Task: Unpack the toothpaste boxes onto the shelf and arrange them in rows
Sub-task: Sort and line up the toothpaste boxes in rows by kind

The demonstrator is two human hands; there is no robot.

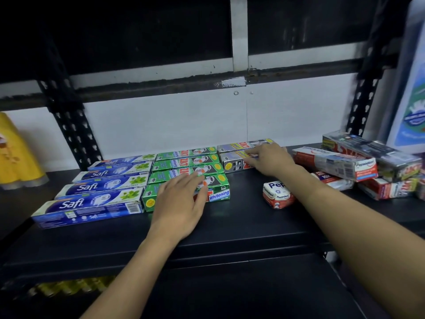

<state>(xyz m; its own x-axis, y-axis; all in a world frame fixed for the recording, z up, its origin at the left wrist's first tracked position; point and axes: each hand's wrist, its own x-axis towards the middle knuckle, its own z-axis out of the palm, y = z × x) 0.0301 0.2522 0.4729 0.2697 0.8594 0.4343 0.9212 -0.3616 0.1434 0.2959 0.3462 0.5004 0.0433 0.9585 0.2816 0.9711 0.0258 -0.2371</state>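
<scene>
On the black shelf (230, 222) lie several blue Safi boxes (92, 199) in a row at the left. Beside them sits a row of green Zact boxes (186, 162). My left hand (181, 201) rests flat, fingers straight, on the nearest green box (218, 192). Further back, two silver Zact boxes (234, 157) lie side by side; my right hand (269, 160) touches the nearer one from above, fingers bent over its top. A small red and white Pepsodent box (276, 194) stands alone under my right forearm.
A loose heap of red, white and silver toothpaste boxes (358, 166) sits at the shelf's right end. A yellow pack (16, 155) stands at the far left, a white and blue pack (411, 93) at the far right. Perforated black uprights (69, 125) flank the shelf.
</scene>
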